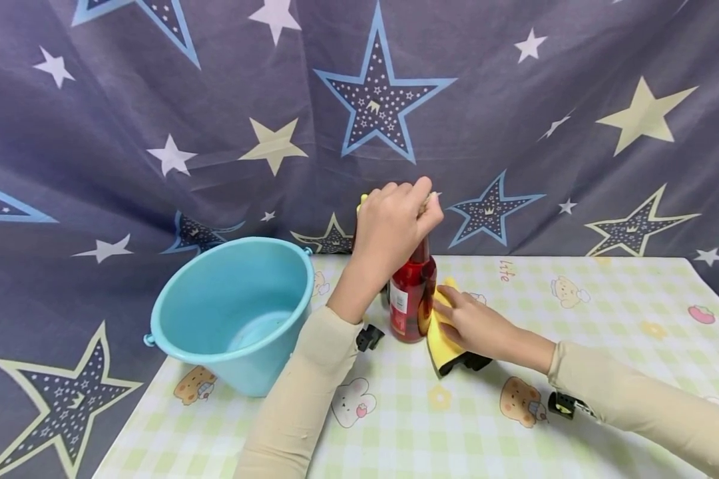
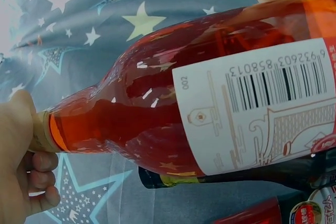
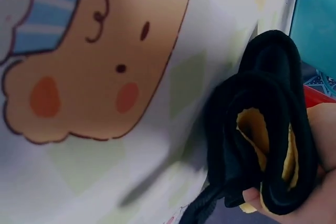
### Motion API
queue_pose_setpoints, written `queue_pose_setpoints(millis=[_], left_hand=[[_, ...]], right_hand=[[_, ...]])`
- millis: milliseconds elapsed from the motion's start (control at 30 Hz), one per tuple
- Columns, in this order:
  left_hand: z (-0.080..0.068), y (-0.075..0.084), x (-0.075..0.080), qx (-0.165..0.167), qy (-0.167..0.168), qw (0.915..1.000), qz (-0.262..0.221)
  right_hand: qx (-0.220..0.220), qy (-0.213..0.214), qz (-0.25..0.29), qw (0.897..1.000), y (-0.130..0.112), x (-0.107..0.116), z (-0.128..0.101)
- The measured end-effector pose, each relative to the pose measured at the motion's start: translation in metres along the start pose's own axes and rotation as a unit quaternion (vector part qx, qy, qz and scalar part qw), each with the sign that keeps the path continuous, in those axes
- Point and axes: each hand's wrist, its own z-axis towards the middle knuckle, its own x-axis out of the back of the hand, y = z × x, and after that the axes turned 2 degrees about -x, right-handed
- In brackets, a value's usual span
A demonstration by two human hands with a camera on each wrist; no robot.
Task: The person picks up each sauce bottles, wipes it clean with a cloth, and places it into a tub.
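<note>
A red glass bottle (image 1: 411, 306) stands upright on the table, tall and filled with reddish liquid, with a white barcode label (image 2: 257, 103) on its side. From above, my left hand (image 1: 395, 219) grips its neck by the gold cap (image 2: 42, 131). On the bottle's right, my right hand (image 1: 478, 324) holds a folded yellow cloth (image 1: 440, 342) with black edging against the lower side of the glass. The right wrist view shows the cloth's black border (image 3: 286, 129) bunched in loops within the fingers.
Left of the bottle stands a light blue bucket (image 1: 245, 372). A dark bottle (image 2: 247, 178) and another red bottle (image 2: 257, 213) are close by the gripped one. The table (image 1: 575, 319) has a checked cover and ends at a star-patterned curtain (image 1: 515, 120).
</note>
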Motion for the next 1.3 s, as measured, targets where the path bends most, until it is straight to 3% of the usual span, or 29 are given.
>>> queue_pose_setpoints(millis=[300, 700, 1000, 1167, 1300], left_hand=[[0.004, -0.001, 0.002, -0.029, 0.012, 0.9982, 0.050], [0.006, 0.002, 0.014, -0.037, -0.066, 0.9936, 0.083], [0.009, 0.005, 0.023, -0.047, -0.099, 0.9882, 0.107], [0.010, 0.005, 0.024, -0.046, -0.121, 0.9853, 0.111], [0.010, 0.005, 0.022, -0.040, -0.132, 0.9858, 0.096]], right_hand=[[-0.003, -0.037, 0.016, 0.999, 0.002, 0.006, 0.005], [-0.014, -0.049, 0.045, 0.998, 0.009, 0.022, 0.005], [-0.052, 0.042, 0.109, 0.992, 0.024, 0.082, 0.010], [-0.069, 0.120, 0.136, 0.981, 0.021, 0.115, 0.019], [-0.057, 0.200, 0.154, 0.966, 0.013, 0.126, 0.025]])
